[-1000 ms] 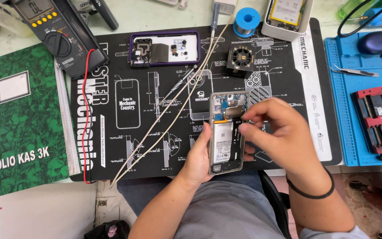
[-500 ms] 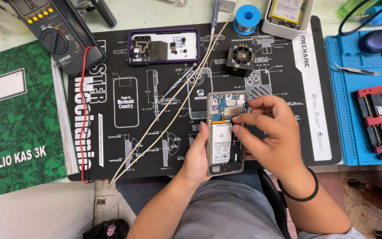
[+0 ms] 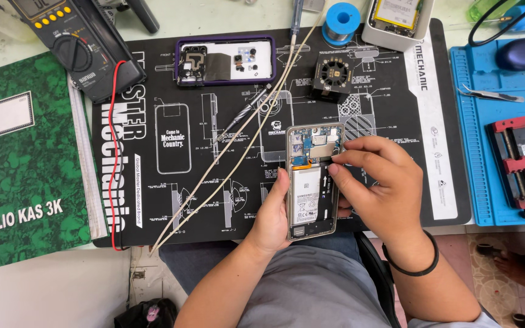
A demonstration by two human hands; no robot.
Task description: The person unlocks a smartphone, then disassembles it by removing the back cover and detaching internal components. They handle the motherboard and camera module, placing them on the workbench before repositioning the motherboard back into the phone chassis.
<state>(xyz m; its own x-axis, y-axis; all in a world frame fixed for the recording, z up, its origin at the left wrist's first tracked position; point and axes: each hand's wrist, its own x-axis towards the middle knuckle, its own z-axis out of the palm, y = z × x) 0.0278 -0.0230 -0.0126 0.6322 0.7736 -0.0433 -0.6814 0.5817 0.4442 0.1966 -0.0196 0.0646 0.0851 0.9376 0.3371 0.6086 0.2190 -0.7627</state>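
While the left hand [image 3: 271,212] is gripping the opened phone [image 3: 312,179] by its edges over the mat [image 3: 171,182], the right hand [image 3: 375,182] is pinching near its board; fragile inside, probably best held by the frame.

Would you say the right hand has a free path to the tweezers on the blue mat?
Probably yes: the tweezers lie uncovered on the blue mat, nothing between them and the right hand, though its fingertips are busy at the opened phone.
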